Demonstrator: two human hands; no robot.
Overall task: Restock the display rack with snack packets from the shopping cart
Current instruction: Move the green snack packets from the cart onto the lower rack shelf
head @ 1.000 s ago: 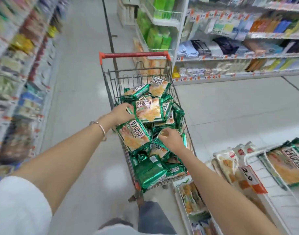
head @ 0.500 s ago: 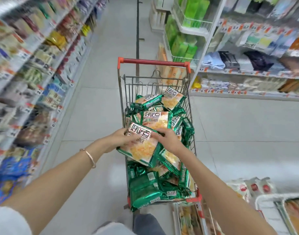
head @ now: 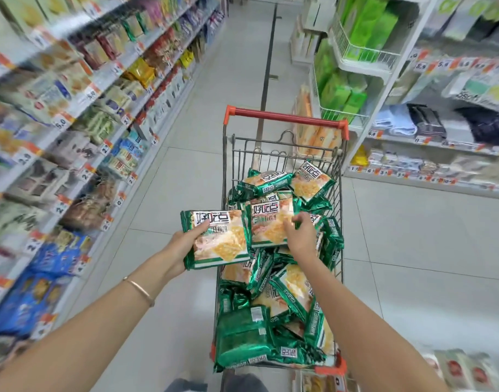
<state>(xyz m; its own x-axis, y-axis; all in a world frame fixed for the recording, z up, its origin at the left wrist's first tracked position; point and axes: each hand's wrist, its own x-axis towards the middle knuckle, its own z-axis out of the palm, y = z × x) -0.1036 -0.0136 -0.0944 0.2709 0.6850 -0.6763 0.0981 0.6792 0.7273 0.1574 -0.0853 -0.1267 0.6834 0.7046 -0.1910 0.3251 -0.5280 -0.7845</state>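
Your left hand [head: 183, 246]: fingers grip one snack packet [head: 218, 239].
Your right hand [head: 302, 240]: fingers pinch the top packet [head: 271, 222] in the cart [head: 285, 118].

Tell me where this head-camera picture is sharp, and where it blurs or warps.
Head view: sharp at centre, on the green-and-orange foil snack packet in the left hand and the wire shopping cart; blur smears the left shelves and right shelves; wide-angle distortion splays them outward; even light, faint sheen on the pale floor tiles.
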